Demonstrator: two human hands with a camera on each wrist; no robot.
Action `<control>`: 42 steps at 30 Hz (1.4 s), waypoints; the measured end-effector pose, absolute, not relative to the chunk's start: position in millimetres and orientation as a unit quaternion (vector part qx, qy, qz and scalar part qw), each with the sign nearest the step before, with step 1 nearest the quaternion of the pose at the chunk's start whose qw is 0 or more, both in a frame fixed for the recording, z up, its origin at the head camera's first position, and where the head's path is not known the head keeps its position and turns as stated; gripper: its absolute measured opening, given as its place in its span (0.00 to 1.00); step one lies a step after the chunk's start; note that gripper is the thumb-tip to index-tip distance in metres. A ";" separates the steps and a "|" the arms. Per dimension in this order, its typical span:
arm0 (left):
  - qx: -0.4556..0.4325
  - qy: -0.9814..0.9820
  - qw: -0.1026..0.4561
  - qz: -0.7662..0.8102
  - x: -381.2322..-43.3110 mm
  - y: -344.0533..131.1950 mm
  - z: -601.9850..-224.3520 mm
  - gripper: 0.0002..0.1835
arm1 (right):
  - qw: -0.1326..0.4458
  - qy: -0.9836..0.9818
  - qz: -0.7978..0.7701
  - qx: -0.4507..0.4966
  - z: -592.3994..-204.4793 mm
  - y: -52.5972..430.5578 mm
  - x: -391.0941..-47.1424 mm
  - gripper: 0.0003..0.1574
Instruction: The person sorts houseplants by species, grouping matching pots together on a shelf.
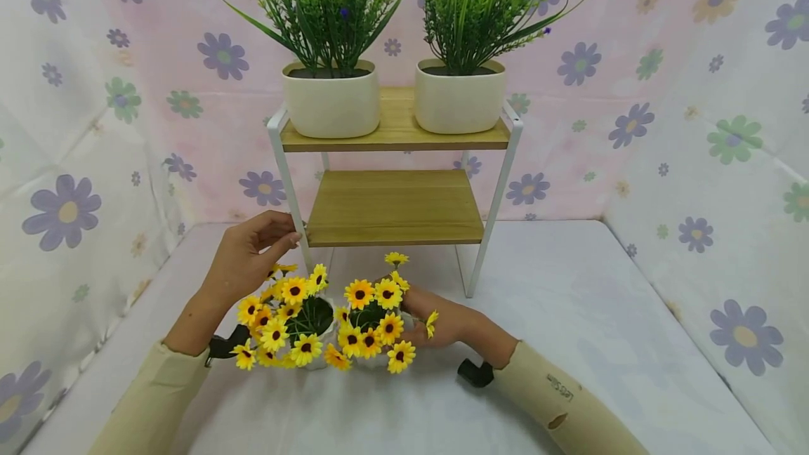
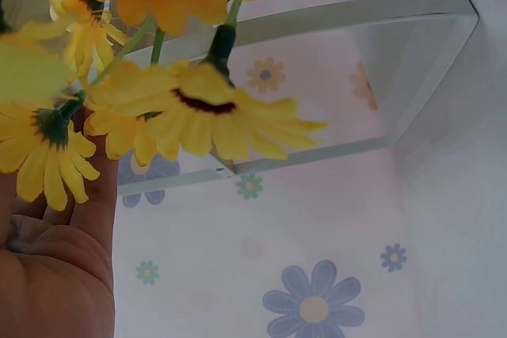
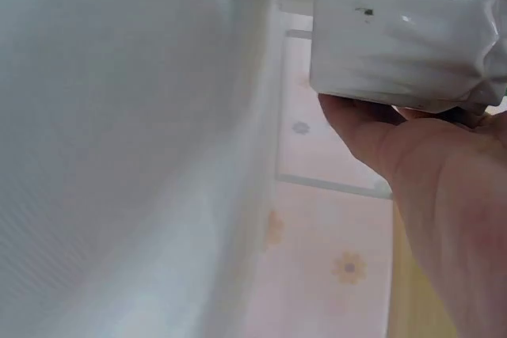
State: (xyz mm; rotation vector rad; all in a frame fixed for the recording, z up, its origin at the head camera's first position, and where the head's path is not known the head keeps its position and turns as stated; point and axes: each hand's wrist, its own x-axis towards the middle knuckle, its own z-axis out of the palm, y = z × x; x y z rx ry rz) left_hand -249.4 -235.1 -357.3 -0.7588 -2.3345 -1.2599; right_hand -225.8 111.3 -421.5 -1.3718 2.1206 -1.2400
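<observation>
My left hand (image 1: 243,255) is at the left front leg (image 1: 292,195) of a two-tier shelf, thumb and fingers pinching it. In the left wrist view yellow flowers (image 2: 202,108) partly cover that hand (image 2: 59,275). My right hand (image 1: 439,316) grips a small white pot (image 3: 396,29) of yellow sunflower-like flowers (image 1: 379,328); in the head view the blooms hide most of this pot. Left of it stands a second white pot with similar yellow flowers (image 1: 278,328), in front of my left wrist.
The shelf has wooden boards (image 1: 395,206) and a white frame. Two cream planters (image 1: 331,104) with purple-flowered plants stand on its top board. A white cloth (image 1: 569,265) covers the table, and flower-patterned fabric (image 1: 695,160) hangs around three sides.
</observation>
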 end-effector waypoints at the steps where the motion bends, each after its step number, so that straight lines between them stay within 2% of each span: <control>1: -0.269 -0.831 0.190 -0.448 -249.4 -235.2 -357.4 0.11 | 0.164 0.742 -0.442 -0.476 -418.8 112.3 -225.4 0.49; 4: -0.267 -0.832 0.190 -0.447 -248.9 -235.4 -357.5 0.11 | 0.166 0.731 -0.471 -0.464 -410.5 113.9 -225.4 0.53; 11: -0.265 -0.834 0.187 -0.447 -248.0 -235.5 -357.4 0.11 | 0.145 0.726 -0.509 -0.439 -391.0 120.7 -224.9 0.53; 24: -0.271 -0.831 0.195 -0.445 -248.5 -233.6 -356.0 0.11 | 0.026 0.745 -0.558 -0.364 -362.4 143.0 -221.8 0.50; 30: -0.270 -0.832 0.197 -0.443 -248.1 -233.9 -355.7 0.11 | -0.006 0.745 -0.584 -0.322 -353.5 150.3 -220.7 0.53; 36: -0.269 -0.831 0.195 -0.445 -248.2 -234.5 -356.6 0.11 | -0.040 0.739 -0.592 -0.319 -346.4 151.6 -221.5 0.53; 42: -0.268 -0.831 0.198 -0.446 -248.3 -234.0 -356.8 0.11 | -0.045 0.739 -0.605 -0.292 -342.6 150.5 -221.3 0.54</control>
